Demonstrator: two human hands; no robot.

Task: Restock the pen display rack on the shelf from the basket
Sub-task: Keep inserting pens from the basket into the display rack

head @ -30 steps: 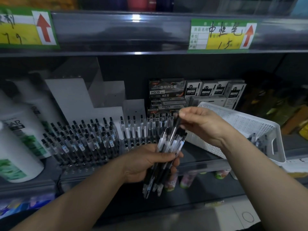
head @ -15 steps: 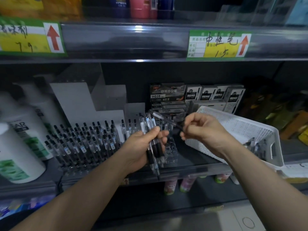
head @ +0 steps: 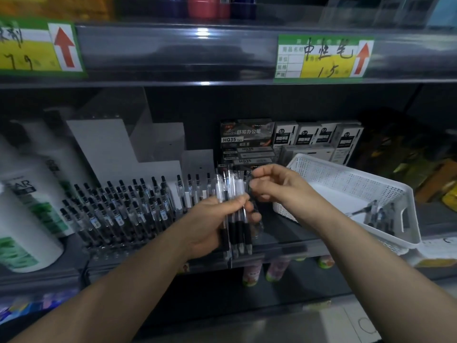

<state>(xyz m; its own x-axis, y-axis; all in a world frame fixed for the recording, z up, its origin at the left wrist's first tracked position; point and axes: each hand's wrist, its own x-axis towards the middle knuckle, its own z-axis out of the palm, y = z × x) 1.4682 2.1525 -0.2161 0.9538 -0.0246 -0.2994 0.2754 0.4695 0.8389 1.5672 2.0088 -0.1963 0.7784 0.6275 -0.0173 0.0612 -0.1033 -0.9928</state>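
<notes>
My left hand (head: 212, 226) grips a bundle of black gel pens (head: 235, 214), held upright in front of the right end of the pen display rack (head: 118, 214). My right hand (head: 279, 189) pinches a single pen (head: 248, 186) at the top of the bundle, just above the rack's right-hand slots. Most of the rack's left side is filled with standing pens. The white perforated basket (head: 351, 184) sits on the shelf to the right, tilted, with a few pens (head: 378, 214) left in its near corner.
Large white bottles (head: 22, 219) stand at the left of the rack. Boxes of pens (head: 247, 139) are stacked behind the rack and basket. White stepped risers (head: 106, 149) rise behind the rack. The upper shelf edge (head: 222, 53) carries price labels. Small bottles (head: 277, 271) stand on the shelf below.
My left hand has lifted the bundle from below the shelf edge up to the rack and turned it upright. My right hand has drawn one pen out and brought it down over the rack.
</notes>
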